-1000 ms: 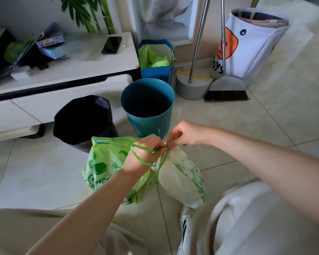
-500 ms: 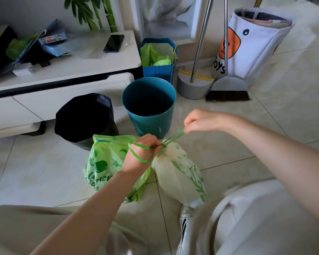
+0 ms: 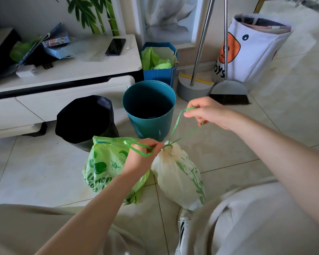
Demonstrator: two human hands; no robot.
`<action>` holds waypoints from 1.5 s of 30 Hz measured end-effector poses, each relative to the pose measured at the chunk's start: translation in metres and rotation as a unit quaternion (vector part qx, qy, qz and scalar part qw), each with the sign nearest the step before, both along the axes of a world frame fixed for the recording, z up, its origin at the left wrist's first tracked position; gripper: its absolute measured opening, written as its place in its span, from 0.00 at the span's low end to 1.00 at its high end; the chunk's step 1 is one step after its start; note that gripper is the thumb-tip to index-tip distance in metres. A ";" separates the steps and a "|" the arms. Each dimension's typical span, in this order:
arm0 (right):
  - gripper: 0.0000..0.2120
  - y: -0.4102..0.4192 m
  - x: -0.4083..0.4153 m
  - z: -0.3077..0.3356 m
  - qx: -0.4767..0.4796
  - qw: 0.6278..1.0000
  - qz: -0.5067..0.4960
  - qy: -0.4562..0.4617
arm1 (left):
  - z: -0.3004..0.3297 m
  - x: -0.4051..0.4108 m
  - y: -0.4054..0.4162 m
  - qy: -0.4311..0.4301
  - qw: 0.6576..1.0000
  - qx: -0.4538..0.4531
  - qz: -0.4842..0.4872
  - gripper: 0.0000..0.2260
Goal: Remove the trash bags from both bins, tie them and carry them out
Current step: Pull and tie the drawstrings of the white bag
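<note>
right hand (image 3: 208,112) is raised above and to the right of the white trash bag (image 3: 180,173), fingers curled closed around a loop of green drawstring (image 3: 177,124) that runs taut down to the bag's gathered neck. left hand (image 3: 142,157) sits low at that neck, fingers pinched shut on the other drawstring loop (image 3: 136,150), which hangs in a small bow over the knuckles. white trash bag stands on the tiled floor (image 3: 35,172), neck cinched, green printed pattern down its side. touching it on the left: a green trash bag (image 3: 103,166) with lemon print, mouth not clearly closed, also on the floor. behind the bags, a teal bin (image 3: 149,116) stands upright with no liner visible; just left of it a black bin (image 3: 85,120), tilted slightly, interior dark. further back: blue paper bag (image 3: 160,74) with green plastic inside, broom (image 3: 228,91) and a grey dustpan base (image 3: 191,89) against the wall, white fabric toy basket (image 3: 250,52) at right. low white cabinet (image 3: 63,70) at left carries a phone (image 3: 115,46) and loose clutter. person's knees in pale trousers (image 3: 247,218) fill the bottom edge.
</note>
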State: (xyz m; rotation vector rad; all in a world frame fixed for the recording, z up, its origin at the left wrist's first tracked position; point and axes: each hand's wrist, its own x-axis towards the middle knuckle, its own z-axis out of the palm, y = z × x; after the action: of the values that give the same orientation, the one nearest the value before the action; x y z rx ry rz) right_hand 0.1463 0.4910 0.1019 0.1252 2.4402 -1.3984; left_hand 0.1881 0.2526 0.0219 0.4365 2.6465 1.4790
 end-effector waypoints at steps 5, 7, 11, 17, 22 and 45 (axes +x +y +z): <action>0.15 0.011 0.000 -0.018 0.178 0.984 0.014 0.025 | -0.011 0.004 -0.013 -0.132 0.989 -0.041 0.047 0.13; 0.17 0.017 -0.001 -0.024 0.209 0.978 -0.002 0.009 | -0.020 0.007 -0.020 -0.178 0.981 -0.047 0.067 0.12; 0.16 0.019 -0.002 -0.025 0.242 0.969 -0.055 0.013 | -0.024 0.011 -0.028 -0.217 0.970 -0.068 0.081 0.11; 0.12 0.024 -0.017 -0.007 -0.001 0.968 -0.246 0.051 | 0.014 -0.003 -0.023 -0.170 0.974 0.055 0.141 0.06; 0.15 0.016 -0.032 0.017 -0.023 0.947 -0.270 0.174 | 0.059 -0.023 0.008 -0.108 0.976 0.137 0.131 0.03; 0.07 -0.053 -0.048 0.010 0.324 0.905 0.027 0.274 | 0.038 -0.068 -0.062 -0.262 0.948 0.125 0.131 0.02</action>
State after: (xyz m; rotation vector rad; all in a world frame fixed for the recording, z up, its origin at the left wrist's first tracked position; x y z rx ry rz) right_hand 0.0982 0.4377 0.1115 -0.2175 3.2587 -0.5809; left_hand 0.1201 0.1905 0.0597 -0.2802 2.1638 1.7143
